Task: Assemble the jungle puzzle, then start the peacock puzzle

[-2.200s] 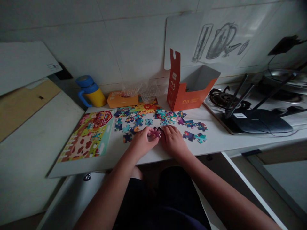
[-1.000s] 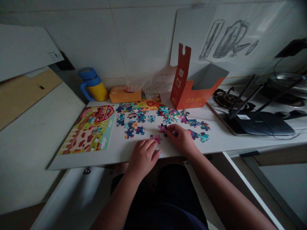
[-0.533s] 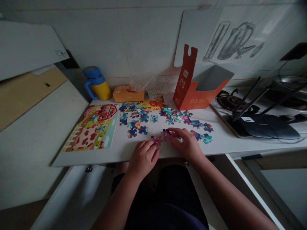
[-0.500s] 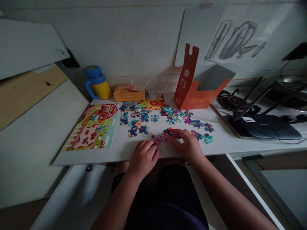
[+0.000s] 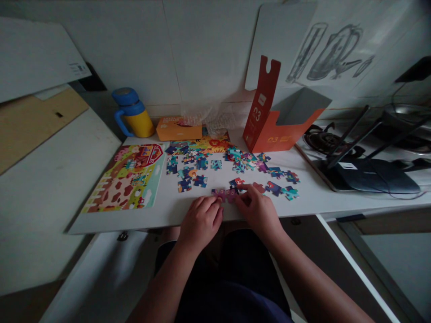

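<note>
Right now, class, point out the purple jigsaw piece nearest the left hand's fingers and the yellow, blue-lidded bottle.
Purple jigsaw piece (image 5: 220, 193), head view: printed face.
Yellow, blue-lidded bottle (image 5: 139, 122), head view: yellow body.

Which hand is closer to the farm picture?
Left. The left hand is right of the farm picture, not touching it; the right hand is farther right, at a purple puzzle piece.
</note>
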`<state>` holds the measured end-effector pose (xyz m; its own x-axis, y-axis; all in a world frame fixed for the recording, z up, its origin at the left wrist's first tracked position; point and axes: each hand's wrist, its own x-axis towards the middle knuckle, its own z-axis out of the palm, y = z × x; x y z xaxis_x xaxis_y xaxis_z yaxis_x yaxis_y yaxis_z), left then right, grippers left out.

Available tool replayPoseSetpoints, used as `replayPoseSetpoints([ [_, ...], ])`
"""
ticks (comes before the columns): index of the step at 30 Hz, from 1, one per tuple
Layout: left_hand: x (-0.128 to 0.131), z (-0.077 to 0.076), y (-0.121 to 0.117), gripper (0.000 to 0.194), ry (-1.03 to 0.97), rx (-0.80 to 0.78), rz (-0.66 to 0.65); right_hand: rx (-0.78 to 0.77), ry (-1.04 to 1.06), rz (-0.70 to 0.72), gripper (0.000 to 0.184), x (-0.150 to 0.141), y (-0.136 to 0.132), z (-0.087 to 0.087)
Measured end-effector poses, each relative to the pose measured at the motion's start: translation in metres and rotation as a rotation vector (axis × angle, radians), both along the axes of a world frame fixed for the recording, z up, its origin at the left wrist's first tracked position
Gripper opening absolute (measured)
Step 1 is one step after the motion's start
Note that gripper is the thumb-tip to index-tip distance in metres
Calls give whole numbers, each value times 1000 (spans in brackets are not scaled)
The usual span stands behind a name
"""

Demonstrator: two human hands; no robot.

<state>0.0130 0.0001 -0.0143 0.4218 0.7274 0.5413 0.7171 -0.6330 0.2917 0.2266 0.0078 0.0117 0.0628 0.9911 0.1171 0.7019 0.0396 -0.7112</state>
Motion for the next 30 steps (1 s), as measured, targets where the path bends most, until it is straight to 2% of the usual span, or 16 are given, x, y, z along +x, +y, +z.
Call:
replayPoseSetpoints([
  [4,0,1,0,23,-2,-8,5,-41,109,-42,33,-1,3,1],
  [9,1,3,-1,23,2,-33,16,-84,105,-23,35,-4,3,1],
  [17,1,2,-1,22,41,-16,23,-89,-219,56,29,-10,7,4],
  [25,0,-2,-3,17,59,34,36,-114,-339,167,26,-11,16,4],
  [30,0,0,-4,15,69,18,42,-123,-406,177,25,-13,17,6],
])
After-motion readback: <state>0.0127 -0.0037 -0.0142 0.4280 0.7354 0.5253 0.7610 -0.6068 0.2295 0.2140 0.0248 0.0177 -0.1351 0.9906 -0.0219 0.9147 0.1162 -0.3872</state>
